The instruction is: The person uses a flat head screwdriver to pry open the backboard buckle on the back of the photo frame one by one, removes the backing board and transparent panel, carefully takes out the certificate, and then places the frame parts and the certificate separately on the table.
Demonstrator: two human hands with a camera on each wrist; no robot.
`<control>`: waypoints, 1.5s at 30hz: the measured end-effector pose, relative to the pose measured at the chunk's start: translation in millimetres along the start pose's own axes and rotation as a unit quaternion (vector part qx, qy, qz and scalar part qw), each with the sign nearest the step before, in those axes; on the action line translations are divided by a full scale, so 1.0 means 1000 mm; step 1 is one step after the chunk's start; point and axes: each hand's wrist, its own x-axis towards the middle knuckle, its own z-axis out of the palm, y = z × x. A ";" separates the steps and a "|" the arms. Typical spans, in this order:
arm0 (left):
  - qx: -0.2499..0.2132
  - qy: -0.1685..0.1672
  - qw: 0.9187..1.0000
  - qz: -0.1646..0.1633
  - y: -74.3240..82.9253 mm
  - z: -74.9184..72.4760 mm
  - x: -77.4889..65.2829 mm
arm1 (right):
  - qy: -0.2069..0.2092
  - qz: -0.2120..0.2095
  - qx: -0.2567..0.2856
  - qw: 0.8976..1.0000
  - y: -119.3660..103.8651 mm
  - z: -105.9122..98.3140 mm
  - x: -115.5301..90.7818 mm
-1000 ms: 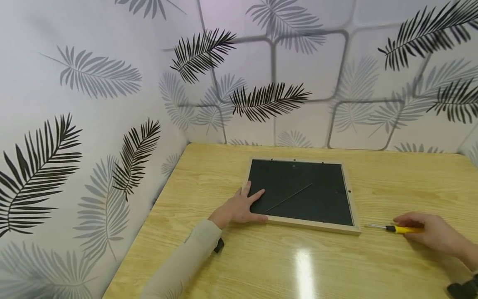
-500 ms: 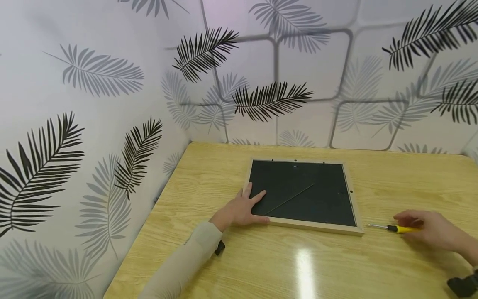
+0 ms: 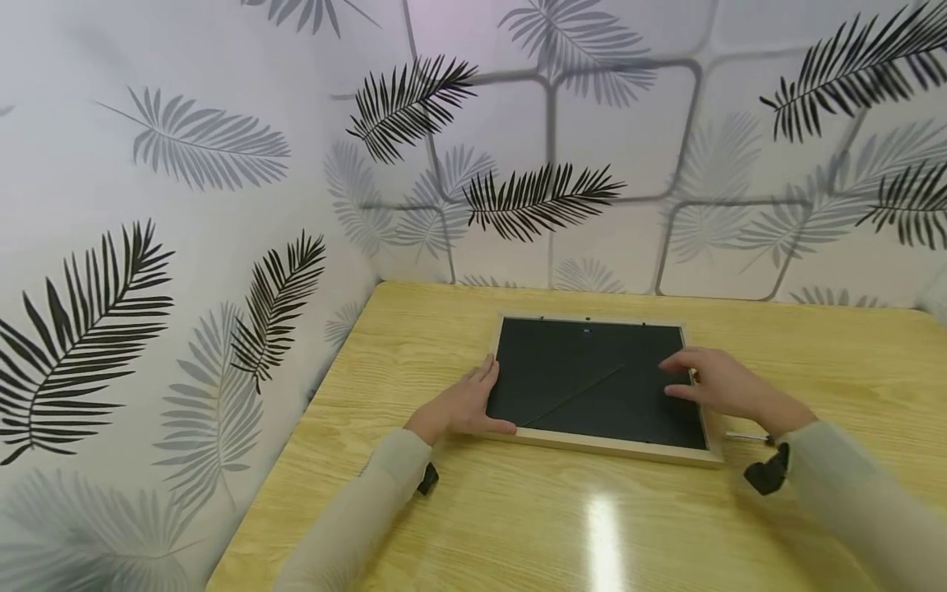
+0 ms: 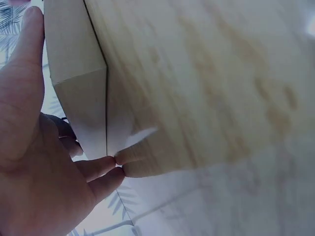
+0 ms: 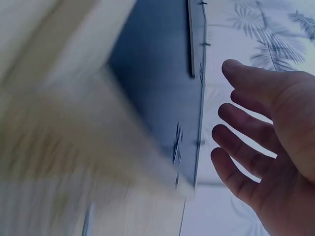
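Note:
A picture frame (image 3: 607,445) lies back up on the table, with pale wooden edges round a black backing board (image 3: 562,353). A thin dark strip (image 3: 580,393) slants across the board. At the near left corner, my left hand (image 3: 462,405) rests against the frame, thumb along the near edge and fingers down the left side. My right hand (image 3: 721,382) hovers over the right edge, fingers spread and loosely bent, with nothing in them. Beside the frame, a screwdriver (image 3: 746,436) lies on the table; its handle is hidden behind my right wrist.
Small dark tabs (image 3: 588,319) stand along the frame's far edge. The wood-grain table (image 3: 518,518) runs back to a wall (image 3: 607,247) with a leaf pattern. A second patterned wall (image 3: 200,271) rises along the left.
My right hand has let go of the screwdriver, leaving it on the table, and moved left over the frame's right edge. My left fingers have drawn back from the board to the frame's left side.

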 end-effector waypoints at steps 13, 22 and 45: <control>0.027 -0.015 0.999 -0.010 0.004 -0.005 -0.003 | -0.116 -0.003 -0.028 0.993 -0.029 0.031 0.088; 0.045 -0.006 0.999 -0.027 0.001 -0.004 -0.003 | -0.128 -0.025 -0.026 0.991 -0.029 0.034 0.106; 0.056 0.007 0.998 -0.036 0.000 0.003 0.001 | -0.150 -0.028 -0.052 0.987 -0.038 0.014 0.115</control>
